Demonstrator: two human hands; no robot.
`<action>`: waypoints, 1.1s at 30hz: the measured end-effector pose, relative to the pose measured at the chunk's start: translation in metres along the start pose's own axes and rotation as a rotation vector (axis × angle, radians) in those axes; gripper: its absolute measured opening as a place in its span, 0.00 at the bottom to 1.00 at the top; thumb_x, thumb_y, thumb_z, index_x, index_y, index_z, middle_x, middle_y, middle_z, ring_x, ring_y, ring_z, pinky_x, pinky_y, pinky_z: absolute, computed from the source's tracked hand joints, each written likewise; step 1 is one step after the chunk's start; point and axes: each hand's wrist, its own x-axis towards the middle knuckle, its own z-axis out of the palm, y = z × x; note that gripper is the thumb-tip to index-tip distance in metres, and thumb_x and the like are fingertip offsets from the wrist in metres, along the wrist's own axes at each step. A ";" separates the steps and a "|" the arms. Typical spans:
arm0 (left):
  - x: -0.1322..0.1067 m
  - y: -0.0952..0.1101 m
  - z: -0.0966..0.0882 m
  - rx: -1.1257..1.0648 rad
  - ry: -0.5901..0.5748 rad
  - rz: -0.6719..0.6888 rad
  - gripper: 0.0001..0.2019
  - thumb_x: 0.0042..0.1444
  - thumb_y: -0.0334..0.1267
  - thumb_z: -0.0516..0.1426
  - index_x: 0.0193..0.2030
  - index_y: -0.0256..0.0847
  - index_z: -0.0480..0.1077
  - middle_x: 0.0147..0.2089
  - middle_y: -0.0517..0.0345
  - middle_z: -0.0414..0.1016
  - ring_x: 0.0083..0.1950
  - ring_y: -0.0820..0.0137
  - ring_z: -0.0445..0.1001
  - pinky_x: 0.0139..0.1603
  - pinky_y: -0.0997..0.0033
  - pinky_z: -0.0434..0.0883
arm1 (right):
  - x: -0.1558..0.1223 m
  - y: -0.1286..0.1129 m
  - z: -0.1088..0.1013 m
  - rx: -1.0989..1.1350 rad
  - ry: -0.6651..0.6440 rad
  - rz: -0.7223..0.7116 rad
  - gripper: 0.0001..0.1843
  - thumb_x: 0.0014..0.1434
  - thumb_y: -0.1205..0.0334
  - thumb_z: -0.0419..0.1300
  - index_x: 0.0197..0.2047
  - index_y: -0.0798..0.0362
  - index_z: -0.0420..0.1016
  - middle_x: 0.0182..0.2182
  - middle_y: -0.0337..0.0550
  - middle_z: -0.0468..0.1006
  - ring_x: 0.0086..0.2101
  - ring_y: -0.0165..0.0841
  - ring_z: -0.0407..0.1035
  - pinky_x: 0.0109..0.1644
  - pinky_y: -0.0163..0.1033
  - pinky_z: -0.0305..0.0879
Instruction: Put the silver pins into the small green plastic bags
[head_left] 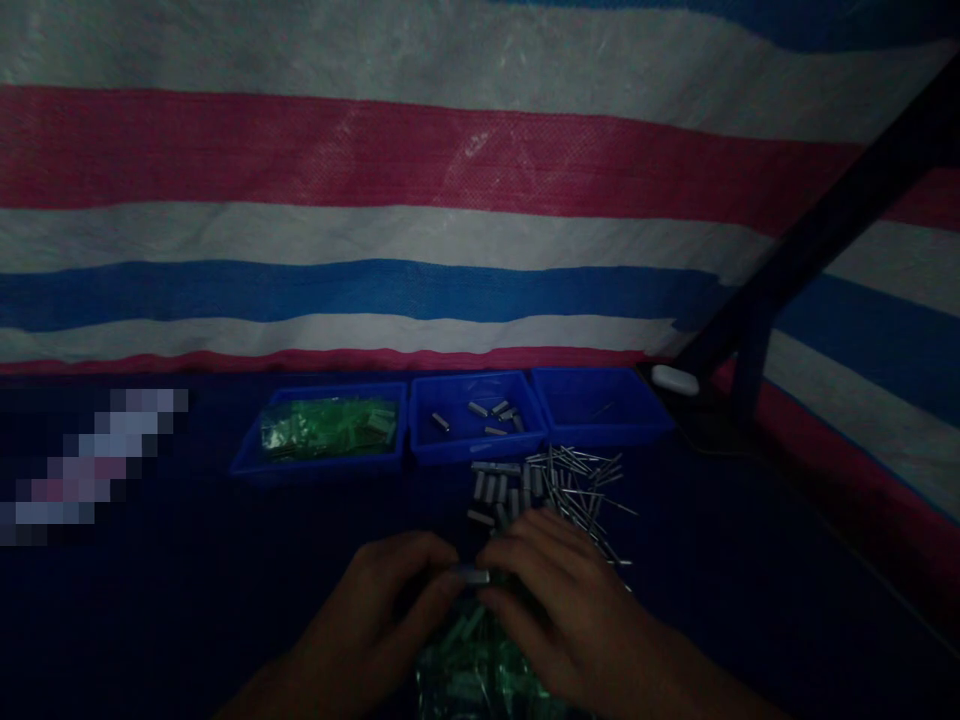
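Note:
My left hand (379, 605) and my right hand (559, 590) meet low in the middle of a dark blue table. Both pinch one small silver metal sleeve (472, 575) between their fingertips. Under the hands lies a pile of pale green plastic pieces (469, 665). Just beyond the fingers lie several more silver sleeves (499, 490) and a heap of thin metal pins (581, 480).
Three blue trays stand in a row at the back: the left tray (247, 455) holds green pieces, the middle tray (420, 450) a few sleeves, the right tray (660, 425) looks nearly bare. A striped tarp hangs behind. A dark bar (825, 225) slants at the right.

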 end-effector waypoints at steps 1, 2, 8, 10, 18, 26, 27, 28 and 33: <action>0.000 0.001 0.000 -0.007 -0.008 0.001 0.13 0.58 0.41 0.47 0.29 0.38 0.68 0.24 0.62 0.69 0.25 0.78 0.66 0.26 0.82 0.62 | 0.000 0.000 0.000 0.001 0.006 0.002 0.05 0.58 0.66 0.51 0.36 0.55 0.68 0.29 0.42 0.72 0.31 0.30 0.64 0.35 0.38 0.59; 0.001 0.001 0.000 -0.017 -0.017 -0.001 0.13 0.58 0.41 0.47 0.30 0.38 0.68 0.25 0.62 0.69 0.26 0.78 0.67 0.27 0.82 0.62 | 0.000 0.000 0.000 0.004 0.010 0.005 0.06 0.58 0.66 0.51 0.36 0.55 0.68 0.28 0.42 0.72 0.31 0.30 0.64 0.35 0.38 0.59; 0.000 -0.003 0.002 -0.064 -0.036 -0.011 0.09 0.55 0.41 0.51 0.41 0.40 0.66 0.24 0.65 0.67 0.23 0.79 0.65 0.23 0.83 0.61 | 0.001 0.001 0.002 0.036 0.045 0.043 0.07 0.59 0.66 0.50 0.34 0.55 0.68 0.25 0.41 0.71 0.29 0.30 0.63 0.34 0.37 0.58; -0.001 -0.006 0.004 -0.046 -0.024 0.001 0.08 0.55 0.41 0.52 0.39 0.40 0.66 0.24 0.66 0.66 0.23 0.79 0.64 0.23 0.84 0.61 | 0.001 0.000 0.002 0.035 0.049 0.050 0.07 0.59 0.66 0.50 0.33 0.56 0.68 0.24 0.41 0.70 0.29 0.30 0.63 0.34 0.37 0.58; 0.000 -0.004 0.004 -0.041 -0.034 -0.057 0.11 0.58 0.42 0.48 0.36 0.39 0.68 0.26 0.62 0.70 0.26 0.78 0.67 0.27 0.82 0.64 | 0.001 -0.003 -0.001 -0.008 -0.034 0.083 0.11 0.57 0.63 0.53 0.44 0.55 0.67 0.31 0.43 0.72 0.35 0.33 0.63 0.38 0.39 0.59; 0.000 -0.001 0.001 -0.032 -0.033 0.014 0.10 0.58 0.39 0.48 0.38 0.39 0.68 0.26 0.62 0.71 0.25 0.78 0.67 0.26 0.82 0.64 | 0.002 -0.004 0.001 -0.072 0.082 0.011 0.09 0.59 0.65 0.50 0.35 0.55 0.71 0.26 0.42 0.72 0.32 0.32 0.63 0.36 0.39 0.57; -0.001 -0.003 0.002 -0.033 -0.026 0.017 0.10 0.57 0.39 0.49 0.41 0.40 0.67 0.26 0.62 0.70 0.25 0.78 0.67 0.26 0.82 0.65 | 0.002 -0.004 0.001 -0.067 0.094 0.015 0.10 0.59 0.64 0.49 0.34 0.55 0.71 0.25 0.42 0.72 0.31 0.32 0.63 0.36 0.39 0.57; -0.002 -0.005 0.003 -0.035 -0.018 0.018 0.10 0.57 0.39 0.50 0.43 0.40 0.66 0.26 0.63 0.70 0.25 0.78 0.67 0.26 0.82 0.65 | 0.002 -0.004 0.001 -0.063 0.107 0.016 0.10 0.59 0.64 0.49 0.33 0.55 0.71 0.25 0.42 0.71 0.31 0.32 0.63 0.36 0.39 0.57; -0.003 -0.009 0.006 -0.016 -0.029 0.004 0.09 0.57 0.40 0.49 0.40 0.40 0.66 0.26 0.63 0.70 0.26 0.78 0.67 0.26 0.82 0.64 | 0.001 -0.003 0.002 -0.059 0.114 0.016 0.10 0.59 0.63 0.49 0.31 0.55 0.70 0.24 0.42 0.71 0.31 0.32 0.62 0.35 0.39 0.56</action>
